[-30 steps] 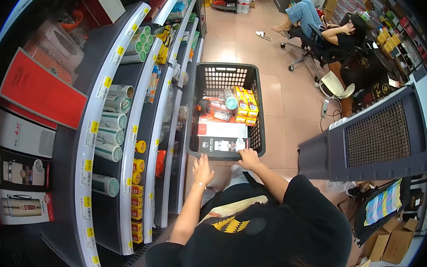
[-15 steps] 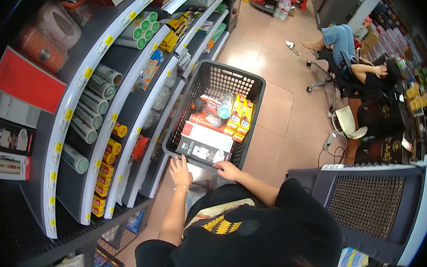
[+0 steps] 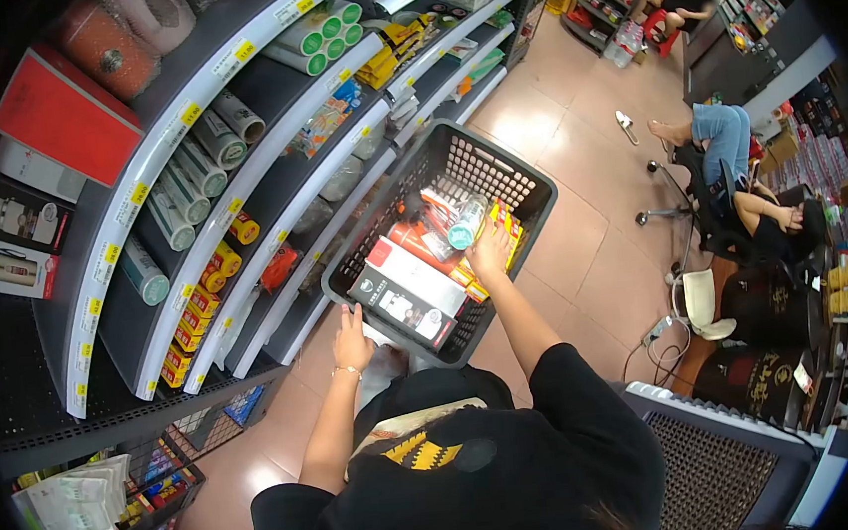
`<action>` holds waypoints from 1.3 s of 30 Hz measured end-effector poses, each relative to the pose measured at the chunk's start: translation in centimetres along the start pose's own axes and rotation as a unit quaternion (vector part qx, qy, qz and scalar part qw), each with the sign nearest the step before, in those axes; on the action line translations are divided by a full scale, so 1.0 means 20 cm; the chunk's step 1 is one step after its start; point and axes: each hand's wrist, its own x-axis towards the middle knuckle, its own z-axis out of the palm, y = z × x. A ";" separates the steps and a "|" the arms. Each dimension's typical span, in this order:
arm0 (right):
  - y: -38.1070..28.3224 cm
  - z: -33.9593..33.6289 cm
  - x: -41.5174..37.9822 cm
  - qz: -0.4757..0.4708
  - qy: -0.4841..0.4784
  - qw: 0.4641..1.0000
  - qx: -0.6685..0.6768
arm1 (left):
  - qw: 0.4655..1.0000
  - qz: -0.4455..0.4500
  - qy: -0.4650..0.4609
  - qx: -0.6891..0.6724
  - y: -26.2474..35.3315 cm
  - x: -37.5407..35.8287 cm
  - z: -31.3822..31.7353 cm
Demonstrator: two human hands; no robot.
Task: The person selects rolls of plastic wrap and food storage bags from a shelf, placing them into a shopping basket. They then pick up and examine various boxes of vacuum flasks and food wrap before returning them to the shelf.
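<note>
A dark plastic basket (image 3: pixel 533 172) with mesh sides stands in front of me. My left hand (image 3: pixel 352 342) rests at its near left rim, fingers apart and pointing forward. My right hand (image 3: pixel 488 252) reaches inside, touching the clear cylinder (image 3: pixel 463 232) with a teal end and lying over the yellow-and-red boxes (image 3: pixel 506 227); whether its fingers grip anything is hidden. A white, black and red box (image 3: pixel 409 296) lies nearest me in the basket, beside an orange item (image 3: pixel 420 243).
Curved shelves (image 3: pixel 232 230) with rolls, boxes and packets run along the left. A person sits in a black chair (image 3: pixel 726 181) at the right; another person (image 3: pixel 692 0) sits farther back. A grey mesh-fronted unit (image 3: pixel 714 471) stands at the lower right.
My right hand has left the near rim and moved forward into the basket, over the goods. My left hand stays by the rim. The basket appears turned slightly clockwise, and the view has shifted.
</note>
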 end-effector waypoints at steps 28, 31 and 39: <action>-0.07 -0.25 -0.12 0.064 0.143 0.926 0.342 | 0.986 0.008 -0.124 -0.110 0.17 0.25 0.01; -0.08 -0.39 -0.33 0.038 0.135 0.881 0.453 | 0.758 -0.096 -0.289 -0.576 0.34 0.30 -0.07; -0.35 -0.79 -0.61 -0.224 -0.014 0.883 0.412 | 0.264 -0.083 -0.136 -0.951 0.48 0.29 -0.20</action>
